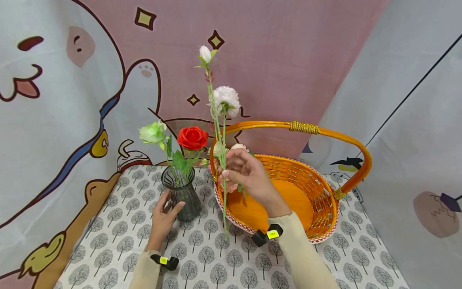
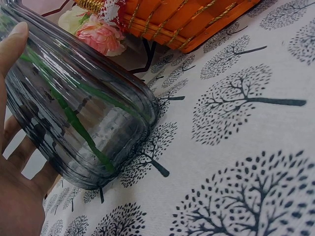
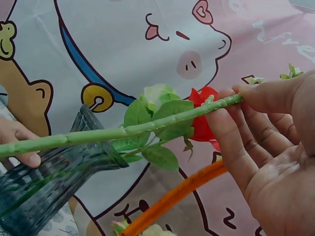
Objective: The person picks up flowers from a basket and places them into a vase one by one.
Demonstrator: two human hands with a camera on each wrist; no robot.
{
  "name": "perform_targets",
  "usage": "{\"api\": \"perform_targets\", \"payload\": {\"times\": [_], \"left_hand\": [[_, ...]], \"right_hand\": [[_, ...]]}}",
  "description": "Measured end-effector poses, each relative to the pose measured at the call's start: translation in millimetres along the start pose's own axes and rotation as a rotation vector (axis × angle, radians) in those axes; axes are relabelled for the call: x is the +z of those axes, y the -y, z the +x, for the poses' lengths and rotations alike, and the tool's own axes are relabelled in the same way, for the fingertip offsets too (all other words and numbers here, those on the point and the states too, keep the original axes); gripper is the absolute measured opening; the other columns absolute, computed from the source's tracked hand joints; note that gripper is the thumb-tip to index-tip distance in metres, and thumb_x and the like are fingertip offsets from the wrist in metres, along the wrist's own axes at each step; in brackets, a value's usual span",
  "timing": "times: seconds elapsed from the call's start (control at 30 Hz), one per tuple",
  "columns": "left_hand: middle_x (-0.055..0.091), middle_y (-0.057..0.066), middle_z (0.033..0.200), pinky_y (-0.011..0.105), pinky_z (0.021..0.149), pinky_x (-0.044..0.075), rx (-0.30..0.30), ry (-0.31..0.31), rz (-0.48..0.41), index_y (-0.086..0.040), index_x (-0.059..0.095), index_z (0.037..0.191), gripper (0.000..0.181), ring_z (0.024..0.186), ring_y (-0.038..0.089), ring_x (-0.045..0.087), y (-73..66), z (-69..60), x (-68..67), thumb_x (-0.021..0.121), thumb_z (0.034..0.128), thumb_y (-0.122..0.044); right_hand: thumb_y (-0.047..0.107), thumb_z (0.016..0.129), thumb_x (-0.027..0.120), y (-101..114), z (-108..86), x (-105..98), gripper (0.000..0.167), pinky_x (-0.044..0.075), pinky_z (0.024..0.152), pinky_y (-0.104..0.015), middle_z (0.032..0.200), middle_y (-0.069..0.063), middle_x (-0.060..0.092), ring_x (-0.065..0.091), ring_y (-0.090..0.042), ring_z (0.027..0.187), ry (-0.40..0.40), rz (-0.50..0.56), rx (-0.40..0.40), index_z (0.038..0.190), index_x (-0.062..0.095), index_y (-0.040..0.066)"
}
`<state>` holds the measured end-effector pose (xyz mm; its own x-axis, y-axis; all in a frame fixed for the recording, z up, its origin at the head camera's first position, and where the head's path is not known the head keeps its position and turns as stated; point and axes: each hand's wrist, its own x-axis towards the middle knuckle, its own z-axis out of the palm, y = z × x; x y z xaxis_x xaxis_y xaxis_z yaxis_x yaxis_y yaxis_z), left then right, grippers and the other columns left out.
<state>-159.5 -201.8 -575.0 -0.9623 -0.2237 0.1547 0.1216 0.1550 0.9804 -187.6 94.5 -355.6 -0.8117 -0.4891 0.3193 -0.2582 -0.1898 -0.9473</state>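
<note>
1. Closest, along the head view's bottom edge, cream sleeves [image 1: 303,253] cross the cloth-covered desk [image 1: 196,261].
2. Right grip [image 1: 252,178] pinches a pale green stem [image 1: 224,200] between thumb and fingers; a white bloom [image 1: 226,98] and a bud [image 1: 205,53] stand at 11 o'clock from it, the bare end at 7 o'clock.
3. That stem should be light but top-heavy, stiff with some spring; its knobbly skin ought to resist slipping. Best hold: bare stem, higher toward the bloom for balance, off the soft petals.
4. Left grip [image 1: 164,218] curves round the ribbed vase [image 1: 185,202] from its 8 o'clock side.
5. Probably glass, the vase rests at 9 o'clock from the basket [image 1: 321,200], likely slippery and breakable; safest held round its body.
</note>
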Motion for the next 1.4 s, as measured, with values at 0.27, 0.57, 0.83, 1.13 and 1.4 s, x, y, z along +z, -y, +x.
{"api": "perform_targets", "payload": {"times": [0.27,0.57,0.83,1.13,1.4], "left_hand": [[0.029,0.005,0.168,0.053,0.128,0.029,0.000,-0.007,0.002,-0.017,0.033,0.162,0.082,0.154,0.029,0.032,1.2,-0.9,0.6,0.078,0.0935,-0.022],[0.027,0.005,0.169,0.054,0.128,0.028,-0.015,0.006,0.004,-0.017,0.031,0.162,0.083,0.155,0.029,0.030,2.2,0.1,2.2,0.077,0.0939,-0.020],[0.027,0.004,0.169,0.054,0.128,0.028,-0.028,0.008,0.009,-0.018,0.030,0.163,0.083,0.155,0.027,0.030,4.0,0.2,1.3,0.077,0.0939,-0.020],[0.025,0.007,0.169,0.054,0.128,0.028,-0.031,0.012,0.002,-0.016,0.028,0.163,0.085,0.155,0.030,0.029,1.0,-3.8,-1.9,0.078,0.0937,-0.022],[0.026,0.006,0.169,0.053,0.128,0.029,-0.039,0.004,0.020,-0.018,0.030,0.163,0.086,0.156,0.029,0.029,-1.2,-2.7,-0.2,0.079,0.0929,-0.027]], "right_hand": [[-0.006,0.096,0.065,3,21.6,10,0.035,0.065,0.070,-0.032,0.109,-0.012,0.071,0.072,-0.020,0.091,-0.015,-0.019,-0.025,0.128,0.056,0.003],[-0.004,0.098,0.064,7,42.3,22,0.033,0.062,0.066,-0.029,0.107,-0.018,0.072,0.072,-0.022,0.088,-0.005,-0.058,-0.092,0.130,0.059,0.005],[0.000,0.100,0.063,13,56.9,41,0.032,0.062,0.067,-0.033,0.110,-0.031,0.066,0.068,-0.040,0.090,0.015,-0.051,-0.130,0.131,0.060,0.007],[0.004,0.100,0.065,12,78.2,67,0.034,0.055,0.062,-0.025,0.106,-0.016,0.070,0.068,-0.018,0.085,0.009,-0.014,-0.104,0.133,0.063,0.014],[0.007,0.101,0.065,5,96.8,81,0.034,0.059,0.070,-0.026,0.113,-0.023,0.070,0.070,-0.031,0.097,0.008,-0.060,-0.111,0.133,0.063,0.016]]}}
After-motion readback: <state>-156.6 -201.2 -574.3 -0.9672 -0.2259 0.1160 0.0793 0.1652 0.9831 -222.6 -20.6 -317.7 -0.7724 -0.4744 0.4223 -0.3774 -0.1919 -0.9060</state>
